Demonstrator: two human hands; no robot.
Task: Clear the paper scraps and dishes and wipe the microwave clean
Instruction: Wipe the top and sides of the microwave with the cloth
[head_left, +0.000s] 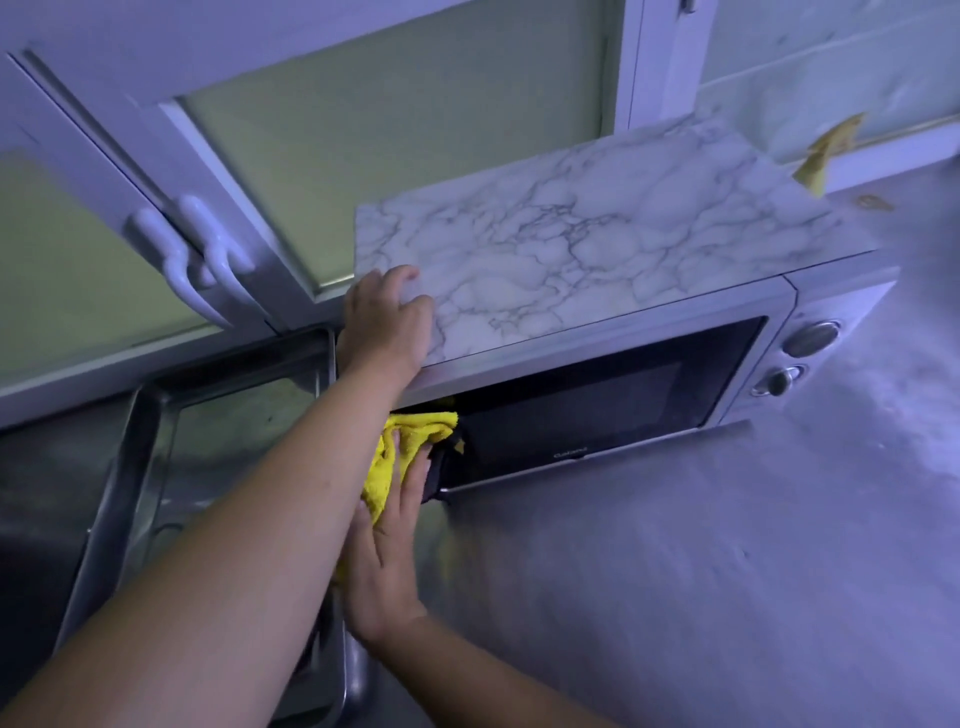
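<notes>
Fingers (409, 274) of left hand (384, 325) bent, close together, hooked over left front corner of white-grey marble-patterned top (597, 228) on silver microwave (847, 296); palm against its side. Right hand (382, 566) lower: fingers (410, 483) straight, slightly spread, pressing flat on folded yellow microfibre cloth (415, 426). Cloth sits between those fingers and microwave's left front edge, bunched at door corner. Left forearm reaches in from lower left, overlapping right hand's near side; right forearm enters from bottom edge. Stainless steel sink basin (156, 415) left of both hands, contents can't tell. Microwave door shut, dark glass (597, 405), interior not visible; two round knobs (811, 339) on right panel. Torn yellow paper scrap (831, 150) on wall behind microwave's far right corner; smaller scrap (875, 202) on grey countertop (727, 571) just beside it
</notes>
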